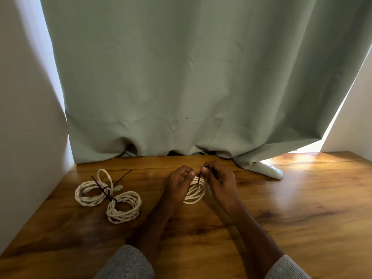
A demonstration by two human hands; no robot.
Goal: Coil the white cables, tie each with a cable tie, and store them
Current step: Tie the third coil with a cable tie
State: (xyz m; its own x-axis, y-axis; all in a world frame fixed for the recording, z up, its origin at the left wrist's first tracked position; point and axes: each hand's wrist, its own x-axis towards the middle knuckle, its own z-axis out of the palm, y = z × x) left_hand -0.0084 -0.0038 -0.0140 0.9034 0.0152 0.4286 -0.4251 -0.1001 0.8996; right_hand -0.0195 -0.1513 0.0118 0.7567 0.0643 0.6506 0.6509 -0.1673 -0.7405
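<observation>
Two tied white coils point(108, 195) at 9 o'clock on bench point(281, 208), left hand point(178, 186) fingers gripping third coil point(195, 191) at centre, right hand point(218, 180) fingers pinching dark cable tie point(199, 177) at its 12 o'clock.

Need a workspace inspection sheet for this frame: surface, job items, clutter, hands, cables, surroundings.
Surface: wooden table, sunlit patch at far right.
Job's things: two tied coils lie at left, dark ties on them; third coil held between the hands, black cable tie at its top.
Clutter: nothing seen.
Grippers: left hand grips the third coil; right hand pinches the tie.
Cables: dark lead under the curtain hem.
Surroundings: green curtain behind, white walls either side.
</observation>
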